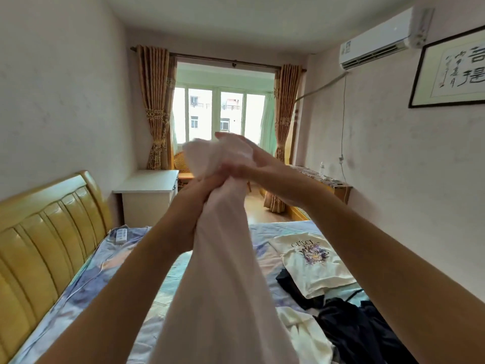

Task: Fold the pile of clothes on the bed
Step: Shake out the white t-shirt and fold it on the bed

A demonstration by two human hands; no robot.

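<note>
Pale pink-white cloth garment (223,271) fills the centre foreground, bunched into a long column that runs from the bottom edge up to both hands, raised in front of the window (220,111). Left hand (195,190) grips the column from the left, fingers curled round the fabric. Right hand (244,164) sits just above it, touching it, fingers wrapped over the upper bunch of cloth; its top end flops over to the left, blurred. Both forearms reach in from the bottom corners.

Below lies the bed (136,261) with a blue and lilac patterned sheet and a yellow wooden headboard (44,232) on the left. Right side of the bed: a folded cream T-shirt with a purple floral print (315,264), lying flat. It rests partly on dark navy clothes (354,327) heaped loosely at lower right. A crumpled cream-white garment (304,332) lies just beside the navy heap, partly behind the held column. A white remote control (121,235) lies on the sheet near the headboard.

Rest: white bedside cabinet (147,193) past the headboard, gold patterned curtains (154,106) tied back either side of the window, white wall air conditioner (380,40) upper right, black-framed calligraphy (451,72) beside it.
</note>
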